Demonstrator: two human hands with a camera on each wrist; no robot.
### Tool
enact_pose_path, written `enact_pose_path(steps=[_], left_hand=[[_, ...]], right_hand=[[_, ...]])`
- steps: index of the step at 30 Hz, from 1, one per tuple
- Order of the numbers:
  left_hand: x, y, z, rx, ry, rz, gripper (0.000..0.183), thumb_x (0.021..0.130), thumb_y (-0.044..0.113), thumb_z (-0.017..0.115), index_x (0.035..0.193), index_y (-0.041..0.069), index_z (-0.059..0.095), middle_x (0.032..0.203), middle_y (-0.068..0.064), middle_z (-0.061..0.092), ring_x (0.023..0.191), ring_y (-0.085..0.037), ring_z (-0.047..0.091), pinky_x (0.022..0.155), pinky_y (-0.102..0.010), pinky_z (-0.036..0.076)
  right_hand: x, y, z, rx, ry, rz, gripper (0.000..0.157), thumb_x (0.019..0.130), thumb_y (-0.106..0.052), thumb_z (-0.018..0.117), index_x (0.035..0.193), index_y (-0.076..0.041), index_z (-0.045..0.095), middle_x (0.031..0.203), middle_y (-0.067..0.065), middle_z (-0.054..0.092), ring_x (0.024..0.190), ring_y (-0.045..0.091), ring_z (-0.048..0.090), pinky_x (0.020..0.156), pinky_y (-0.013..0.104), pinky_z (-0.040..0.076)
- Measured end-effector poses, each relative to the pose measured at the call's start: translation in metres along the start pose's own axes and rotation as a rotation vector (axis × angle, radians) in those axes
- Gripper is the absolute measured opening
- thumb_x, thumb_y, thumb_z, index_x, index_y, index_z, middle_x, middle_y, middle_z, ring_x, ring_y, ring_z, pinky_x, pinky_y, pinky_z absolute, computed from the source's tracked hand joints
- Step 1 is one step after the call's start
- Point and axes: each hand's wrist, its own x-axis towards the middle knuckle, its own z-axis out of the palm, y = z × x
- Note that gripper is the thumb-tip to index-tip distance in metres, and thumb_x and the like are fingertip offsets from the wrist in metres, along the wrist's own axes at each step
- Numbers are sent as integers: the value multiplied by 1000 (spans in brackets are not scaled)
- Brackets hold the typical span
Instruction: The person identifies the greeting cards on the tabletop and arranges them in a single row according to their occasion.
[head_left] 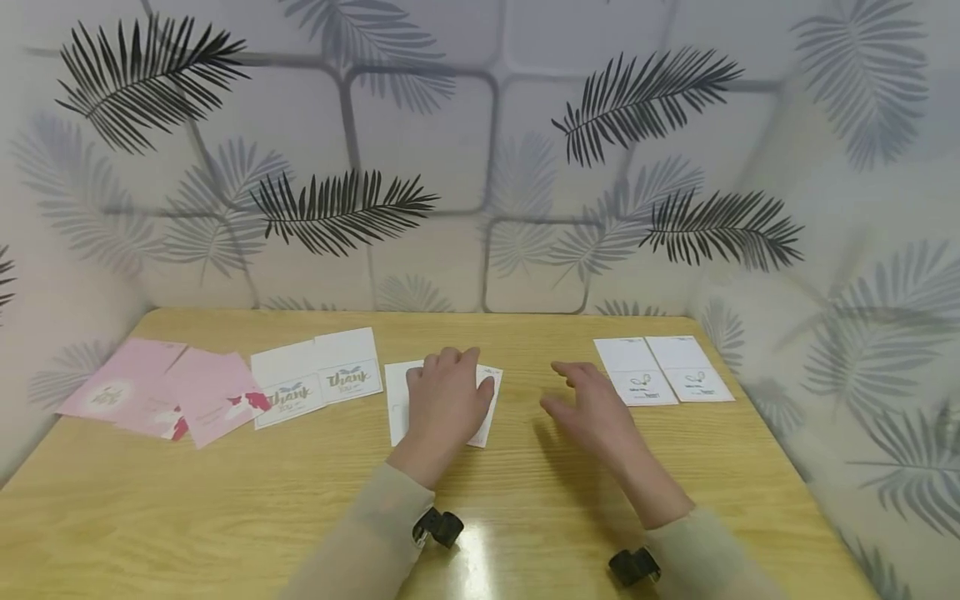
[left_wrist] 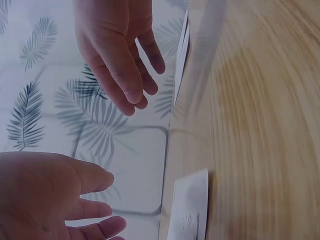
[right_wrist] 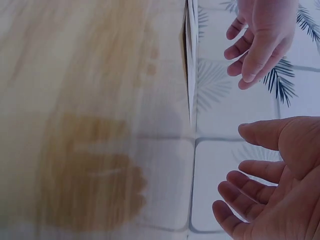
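Over the middle of the wooden table (head_left: 525,500), my left hand (head_left: 444,400) overlaps a white card (head_left: 397,408) and hides most of its face. In the left wrist view, the left hand (left_wrist: 45,195) hovers above the card (left_wrist: 191,202) with relaxed, slightly bent fingers and nothing in them. To the right, my right hand (head_left: 592,408) hangs in the air, its shadow falling on the wood. The right wrist view shows the right hand (right_wrist: 285,185) with fingers spread, loosely bent and holding nothing.
Pink cards (head_left: 206,392) lie overlapping at the far left. Beside them are white cards reading "Thank You" (head_left: 348,375). Two white cards with small gold drawings (head_left: 641,387) lie side by side at the right. A leaf-patterned wall covering (head_left: 420,150) rises behind the table's back edge.
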Motion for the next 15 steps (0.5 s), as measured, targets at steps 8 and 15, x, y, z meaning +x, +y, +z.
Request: enact_pose_path(steps=[8, 15], left_hand=[[-11, -30, -10, 10, 27, -87, 50, 110, 36, 69, 152, 9, 65, 138, -16, 68, 125, -43, 60, 105, -64, 42], [-23, -58, -21, 21, 12, -146, 54, 110, 36, 68, 155, 7, 62, 143, -20, 66, 129, -46, 58, 107, -68, 40]], right_hand=[[4, -20, 18, 89, -30, 0, 58, 105, -23, 73, 157, 0, 58, 154, 20, 59, 135, 40, 61, 108, 59, 51], [7, -35, 32, 124, -52, -19, 56, 105, -22, 73, 155, -2, 60, 148, 17, 63, 131, 37, 65, 106, 58, 53]])
